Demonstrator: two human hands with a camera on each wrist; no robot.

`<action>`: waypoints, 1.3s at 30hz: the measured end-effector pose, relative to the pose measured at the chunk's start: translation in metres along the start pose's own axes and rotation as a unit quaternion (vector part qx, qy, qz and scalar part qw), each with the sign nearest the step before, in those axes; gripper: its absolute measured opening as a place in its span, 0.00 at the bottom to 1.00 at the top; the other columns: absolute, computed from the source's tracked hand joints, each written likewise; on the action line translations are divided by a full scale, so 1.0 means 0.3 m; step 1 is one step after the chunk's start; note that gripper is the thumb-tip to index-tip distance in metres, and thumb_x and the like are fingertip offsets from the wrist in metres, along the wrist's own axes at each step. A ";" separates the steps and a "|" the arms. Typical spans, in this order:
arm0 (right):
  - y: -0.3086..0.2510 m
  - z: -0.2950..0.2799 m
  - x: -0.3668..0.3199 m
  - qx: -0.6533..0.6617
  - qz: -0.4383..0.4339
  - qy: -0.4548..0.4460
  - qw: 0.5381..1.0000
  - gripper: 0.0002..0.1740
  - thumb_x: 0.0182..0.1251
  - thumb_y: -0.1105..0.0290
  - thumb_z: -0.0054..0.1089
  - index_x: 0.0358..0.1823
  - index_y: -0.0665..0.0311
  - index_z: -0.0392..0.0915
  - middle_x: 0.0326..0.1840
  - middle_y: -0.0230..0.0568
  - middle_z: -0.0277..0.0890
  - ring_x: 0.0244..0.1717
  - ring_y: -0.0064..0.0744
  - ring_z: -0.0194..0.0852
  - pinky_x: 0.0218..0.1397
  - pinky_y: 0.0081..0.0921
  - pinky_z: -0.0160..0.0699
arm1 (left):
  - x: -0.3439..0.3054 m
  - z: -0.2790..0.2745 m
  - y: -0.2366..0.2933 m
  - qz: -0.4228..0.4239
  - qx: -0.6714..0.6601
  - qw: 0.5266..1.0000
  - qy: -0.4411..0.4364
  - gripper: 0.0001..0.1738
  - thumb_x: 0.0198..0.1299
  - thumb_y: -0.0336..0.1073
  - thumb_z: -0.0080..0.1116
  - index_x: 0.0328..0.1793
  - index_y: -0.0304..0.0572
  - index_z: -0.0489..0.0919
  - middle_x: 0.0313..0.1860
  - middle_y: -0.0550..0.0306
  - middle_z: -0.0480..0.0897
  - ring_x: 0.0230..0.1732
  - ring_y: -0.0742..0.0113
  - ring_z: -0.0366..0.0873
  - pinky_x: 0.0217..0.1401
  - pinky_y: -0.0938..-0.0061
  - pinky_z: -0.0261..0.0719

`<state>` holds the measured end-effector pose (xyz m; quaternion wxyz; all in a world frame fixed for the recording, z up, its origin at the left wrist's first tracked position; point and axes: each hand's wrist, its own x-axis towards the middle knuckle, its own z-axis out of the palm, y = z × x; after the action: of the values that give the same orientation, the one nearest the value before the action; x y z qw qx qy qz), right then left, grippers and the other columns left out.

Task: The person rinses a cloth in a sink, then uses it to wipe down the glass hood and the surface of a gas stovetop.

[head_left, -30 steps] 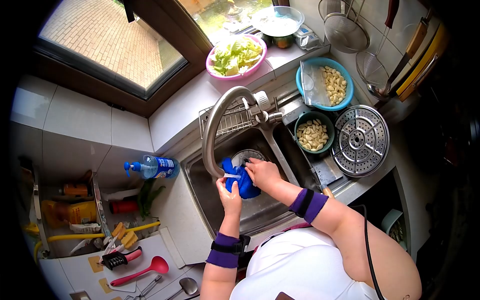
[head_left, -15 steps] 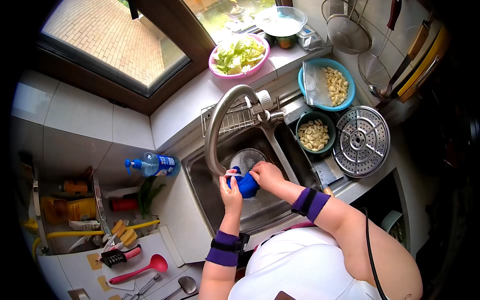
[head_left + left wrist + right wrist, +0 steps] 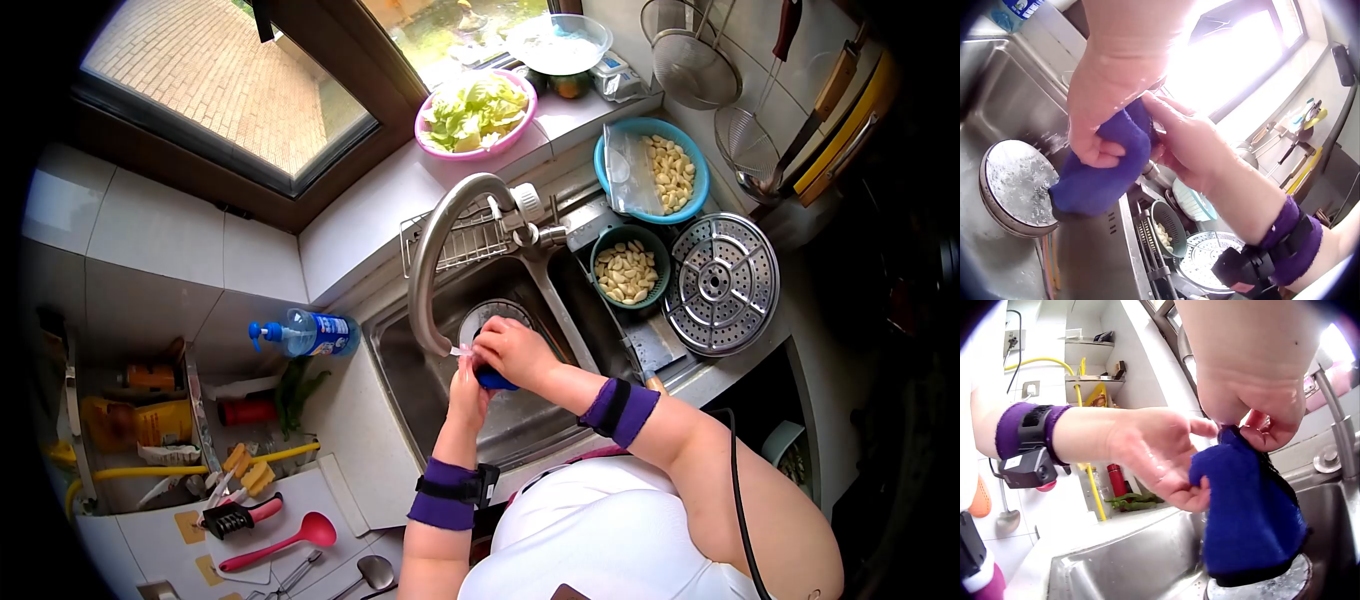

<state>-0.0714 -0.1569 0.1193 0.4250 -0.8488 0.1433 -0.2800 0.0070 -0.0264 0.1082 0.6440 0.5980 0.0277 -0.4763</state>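
A wet blue cloth with a black edge hangs from both hands above the sink, close under the mouth of the curved faucet. My left hand grips one side of it, fingers curled into the fabric in the left wrist view. At its upper end, my right hand pinches the bunched cloth, its fingertips near the left ones. Water runs from the faucet at the hands. Below the cloth, a dish holding water stands on the sink floor. The hands hide most of the cloth in the head view.
Right of the sink stand a green basket and a blue basin with peeled garlic cloves, beside a steamer plate. A cleaver lies near. A pump bottle stands left; a pink bowl of leaves sits behind.
My right hand has moved left over the cloth, close to the left fingers. The cloth is bunched between the hands and shows less in the head view.
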 end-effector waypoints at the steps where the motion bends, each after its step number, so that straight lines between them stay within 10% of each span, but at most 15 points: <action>1: -0.015 0.002 -0.018 -0.006 0.003 -0.022 1.000 0.05 0.62 0.63 0.62 0.34 0.53 0.81 0.38 0.33 0.74 0.40 0.40 0.76 0.40 0.36 0.79 | -0.027 0.047 0.055 -0.030 -0.024 0.999 -0.003 0.26 0.75 0.57 0.38 0.57 0.46 0.77 0.48 0.57 0.81 0.49 0.64 0.78 0.51 0.64 0.78; 5: -0.013 0.021 -0.071 0.028 0.006 -0.033 0.999 0.06 0.63 0.61 0.63 0.37 0.51 0.81 0.36 0.33 0.75 0.38 0.39 0.77 0.38 0.35 0.78 | 0.025 -0.047 0.020 -0.006 -0.022 1.000 0.013 0.20 0.75 0.52 0.42 0.60 0.48 0.73 0.51 0.58 0.80 0.49 0.62 0.79 0.47 0.58 0.80; 8: -0.022 -0.030 -0.076 0.129 0.175 -0.104 0.970 0.07 0.64 0.60 0.64 0.40 0.50 0.80 0.32 0.35 0.76 0.35 0.39 0.77 0.37 0.33 0.77 | 0.013 -0.026 0.051 0.098 0.074 0.990 0.073 0.16 0.74 0.42 0.47 0.59 0.41 0.74 0.48 0.60 0.80 0.47 0.69 0.78 0.50 0.69 0.77; 14: 0.062 0.019 -0.101 0.198 0.237 -0.083 0.948 0.23 0.63 0.63 0.64 0.58 0.59 0.71 0.42 0.45 0.75 0.36 0.38 0.80 0.43 0.33 0.79 | 0.063 -0.072 0.029 0.377 0.322 0.859 0.127 0.14 0.73 0.33 0.44 0.56 0.31 0.74 0.46 0.63 0.79 0.49 0.75 0.74 0.58 0.81 0.69; 21: 0.155 0.117 -0.106 0.163 0.264 -0.183 0.933 0.42 0.55 0.57 0.69 0.72 0.54 0.62 0.65 0.61 0.64 0.65 0.55 0.66 0.69 0.39 0.66 | -0.028 0.031 0.170 0.223 0.096 0.970 0.035 0.16 0.75 0.35 0.37 0.64 0.44 0.69 0.50 0.60 0.78 0.48 0.70 0.79 0.47 0.75 0.80; 26: 0.182 0.117 -0.092 0.147 0.293 -0.211 0.921 0.40 0.54 0.55 0.70 0.69 0.53 0.65 0.68 0.61 0.62 0.71 0.56 0.58 0.73 0.36 0.62 | -0.016 0.020 0.148 0.236 -0.045 0.971 -0.013 0.17 0.77 0.41 0.38 0.67 0.47 0.66 0.57 0.58 0.76 0.57 0.63 0.76 0.59 0.65 0.76; 31: 0.193 0.068 -0.041 0.531 0.485 -0.248 0.649 0.34 0.58 0.65 0.65 0.66 0.48 0.62 0.63 0.33 0.65 0.66 0.42 0.63 0.59 0.66 0.68 | 0.003 -0.030 0.137 0.198 -0.127 0.971 -0.041 0.20 0.77 0.46 0.38 0.70 0.50 0.63 0.65 0.56 0.71 0.67 0.58 0.68 0.72 0.55 0.64; 34: 0.128 0.068 -0.023 0.634 0.459 -0.080 0.617 0.33 0.58 0.69 0.64 0.65 0.47 0.62 0.60 0.33 0.66 0.61 0.40 0.67 0.56 0.61 0.72 | 0.022 -0.062 0.118 0.140 -0.040 0.989 0.025 0.26 0.74 0.54 0.41 0.72 0.55 0.62 0.70 0.54 0.65 0.71 0.52 0.61 0.71 0.40 0.59; 37: 0.090 0.157 -0.005 0.367 0.331 -0.032 0.869 0.26 0.56 0.63 0.69 0.58 0.52 0.72 0.55 0.40 0.65 0.56 0.39 0.70 0.57 0.45 0.76 | 0.030 -0.046 0.075 -0.047 0.062 0.991 0.111 0.35 0.67 0.69 0.42 0.74 0.64 0.60 0.76 0.50 0.57 0.75 0.39 0.52 0.60 0.17 0.52; 39: 0.014 0.146 -0.003 0.164 0.211 0.019 0.964 0.21 0.53 0.57 0.73 0.45 0.58 0.80 0.49 0.47 0.66 0.52 0.43 0.71 0.56 0.37 0.76 | 0.081 -0.071 0.040 -0.124 -0.123 0.984 -0.028 0.38 0.66 0.71 0.40 0.71 0.55 0.65 0.70 0.48 0.66 0.70 0.46 0.63 0.67 0.36 0.62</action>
<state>-0.0460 -0.1308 0.0945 0.6046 -0.7129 0.2792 -0.2197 0.0393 -0.0255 0.0966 0.6490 0.4926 0.1426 -0.5619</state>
